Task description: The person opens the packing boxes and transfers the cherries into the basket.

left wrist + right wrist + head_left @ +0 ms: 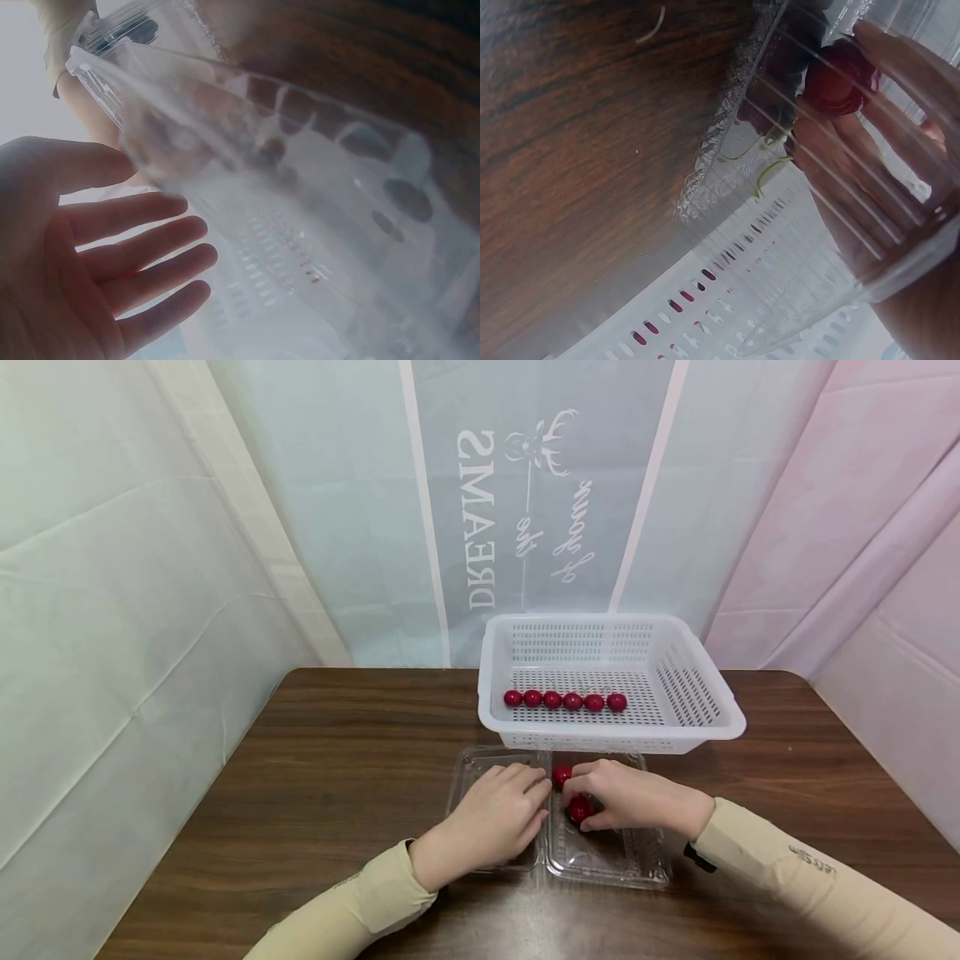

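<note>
A clear hinged plastic box lies unfolded, its left half [467, 770] under my left hand [497, 814] and its right half [611, 870] under my right hand [632, 795]. Inside the right half, my right fingers and thumb hold a red cherry [579, 810]. Just behind it sits another cherry [561, 776]. Through the plastic, the right wrist view shows the held cherry [841, 77] against the fingers, with thin green stems [769, 161] nearby. My left fingers [150, 251] are spread and fairly straight beside the plastic, holding nothing.
Behind the box stands a white slotted basket [611, 739], with several cherries [572, 702] in a row along its near side. Everything stands on a dark wooden table [337, 760]. Light cloth [360, 485] hangs at the back and on both sides.
</note>
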`<action>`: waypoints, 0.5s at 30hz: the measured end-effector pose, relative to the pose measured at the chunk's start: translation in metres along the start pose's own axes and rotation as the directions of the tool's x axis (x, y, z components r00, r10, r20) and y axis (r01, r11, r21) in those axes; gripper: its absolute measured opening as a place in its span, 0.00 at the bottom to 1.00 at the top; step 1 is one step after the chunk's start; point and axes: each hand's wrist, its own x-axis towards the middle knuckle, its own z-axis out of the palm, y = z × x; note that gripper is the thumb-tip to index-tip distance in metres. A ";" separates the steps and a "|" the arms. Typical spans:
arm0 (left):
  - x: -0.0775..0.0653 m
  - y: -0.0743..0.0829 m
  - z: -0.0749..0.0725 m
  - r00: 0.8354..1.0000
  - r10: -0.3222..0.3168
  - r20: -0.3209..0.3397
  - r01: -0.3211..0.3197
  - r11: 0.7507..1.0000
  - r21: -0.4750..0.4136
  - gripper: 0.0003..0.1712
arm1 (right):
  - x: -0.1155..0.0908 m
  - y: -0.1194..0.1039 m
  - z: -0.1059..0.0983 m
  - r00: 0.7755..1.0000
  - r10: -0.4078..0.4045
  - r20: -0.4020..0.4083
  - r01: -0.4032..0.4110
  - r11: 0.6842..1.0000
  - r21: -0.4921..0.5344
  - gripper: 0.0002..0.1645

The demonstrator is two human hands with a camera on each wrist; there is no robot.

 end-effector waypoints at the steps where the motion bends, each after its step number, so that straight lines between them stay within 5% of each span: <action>1: 0.000 0.000 0.000 1.000 0.001 -0.001 -0.001 1.000 0.000 0.18 | 0.000 0.000 0.000 1.000 -0.003 -0.003 0.003 1.000 0.000 0.15; 15: 0.000 0.001 0.000 1.000 -0.001 0.000 0.001 1.000 0.003 0.18 | -0.003 -0.004 -0.008 1.000 0.003 -0.027 -0.002 1.000 0.002 0.15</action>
